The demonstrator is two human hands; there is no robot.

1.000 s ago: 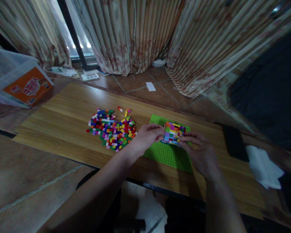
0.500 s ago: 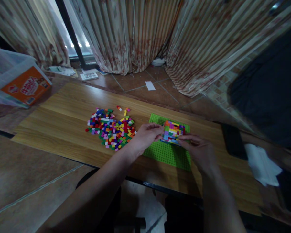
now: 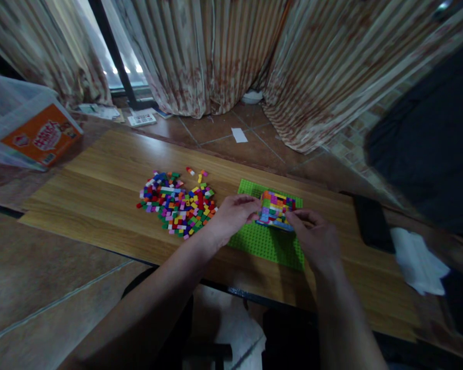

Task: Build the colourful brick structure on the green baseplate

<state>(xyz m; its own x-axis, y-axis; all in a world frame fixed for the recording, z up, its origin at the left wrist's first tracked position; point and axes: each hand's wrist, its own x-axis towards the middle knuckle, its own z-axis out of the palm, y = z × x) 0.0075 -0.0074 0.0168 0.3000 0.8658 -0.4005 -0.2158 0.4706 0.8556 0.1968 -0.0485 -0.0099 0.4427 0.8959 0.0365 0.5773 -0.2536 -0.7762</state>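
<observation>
A low block built of many-coloured toy bricks [image 3: 275,205] sits over the green studded baseplate [image 3: 260,246]. At its left side is my left hand [image 3: 237,210], with thumb and fingers closed on the edge. My right hand [image 3: 316,234] is closed at the right front part of the build, its thumb tip against the bricks. Whether a small loose brick lies between the right fingertips is too small to tell. To the left of my left hand spreads a pile of loose toy bricks [image 3: 179,208] in mixed colours.
Everything stands on a long wooden table [image 3: 111,195]. A clear plastic box [image 3: 19,97] with an orange label is at the far left. On the right lie a black flat object [image 3: 372,223] and white tissues [image 3: 419,262]. Patterned curtains [image 3: 216,56] hang behind.
My right hand's fingers have curled and shifted slightly along the right side of the brick build. My left hand stays almost in place.
</observation>
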